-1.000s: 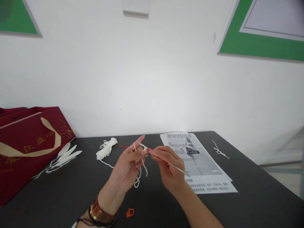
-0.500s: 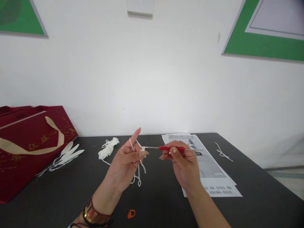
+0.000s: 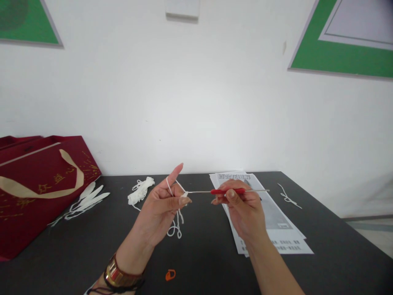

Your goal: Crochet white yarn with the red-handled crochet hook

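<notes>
My left hand pinches a small piece of white crochet work between thumb and fingers. Its raised index finger carries a strand of white yarn, which runs down to the stitches. Loose yarn tails dangle below that hand. In my right hand is a crochet hook with a red grip, held level. The hook's metal shaft reaches left to the white work, and its tip meets the stitches there. The exact loop on the tip is too small to make out.
On the dark table lie a white yarn bundle, white crocheted petals, an orange stitch marker and printed sheets. A knotted white yarn piece is at right. A red gift bag stands left.
My right hand and the hook have shifted slightly right, away from my left hand, so more metal shaft shows between them. The left hand keeps its pinch nearly in place.
</notes>
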`<state>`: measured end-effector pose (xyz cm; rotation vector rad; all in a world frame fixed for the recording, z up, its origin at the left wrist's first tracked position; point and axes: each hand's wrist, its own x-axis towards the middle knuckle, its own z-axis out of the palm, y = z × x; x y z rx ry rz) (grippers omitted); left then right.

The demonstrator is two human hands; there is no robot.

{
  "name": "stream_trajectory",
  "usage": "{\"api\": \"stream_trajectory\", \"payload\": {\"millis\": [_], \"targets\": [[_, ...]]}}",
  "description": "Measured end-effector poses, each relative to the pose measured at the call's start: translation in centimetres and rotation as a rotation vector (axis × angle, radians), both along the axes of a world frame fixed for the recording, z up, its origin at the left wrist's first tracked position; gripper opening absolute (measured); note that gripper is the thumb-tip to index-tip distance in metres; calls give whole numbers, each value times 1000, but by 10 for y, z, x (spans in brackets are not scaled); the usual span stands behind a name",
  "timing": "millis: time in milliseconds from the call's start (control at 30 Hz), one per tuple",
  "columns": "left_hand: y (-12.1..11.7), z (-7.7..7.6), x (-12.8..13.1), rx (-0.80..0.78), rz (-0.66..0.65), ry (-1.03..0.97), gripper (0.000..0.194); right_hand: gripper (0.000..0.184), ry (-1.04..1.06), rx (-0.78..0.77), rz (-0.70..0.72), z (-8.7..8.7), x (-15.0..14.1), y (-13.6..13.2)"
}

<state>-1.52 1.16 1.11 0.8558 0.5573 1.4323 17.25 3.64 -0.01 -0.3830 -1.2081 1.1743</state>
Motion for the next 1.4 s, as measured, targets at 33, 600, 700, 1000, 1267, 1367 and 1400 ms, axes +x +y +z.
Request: {"api": "stream_trajectory", "payload": {"millis": [33, 600, 700, 1000, 1267, 1367, 1400], "targets": [[0, 0, -1, 2, -11, 1, 69, 6, -6, 13, 5, 0, 1, 0], [0, 2, -8, 39, 6, 236, 71, 10, -199, 246, 14, 5, 18, 0], [0, 2, -9, 48, 4, 274, 71, 7, -156, 168, 36, 4, 17, 2], [-3, 3, -6, 59, 47, 276, 72, 6, -116, -12, 100, 4, 18, 2], [0, 1, -9, 30, -43, 181, 70, 5, -189, 40, 163, 11, 23, 0], [0, 0, -11, 33, -91, 172, 69, 5, -193, 51, 186, 11, 24, 0], [0, -1, -12, 32, -105, 172, 69, 5, -194, 54, 190, 11, 25, 0]]}}
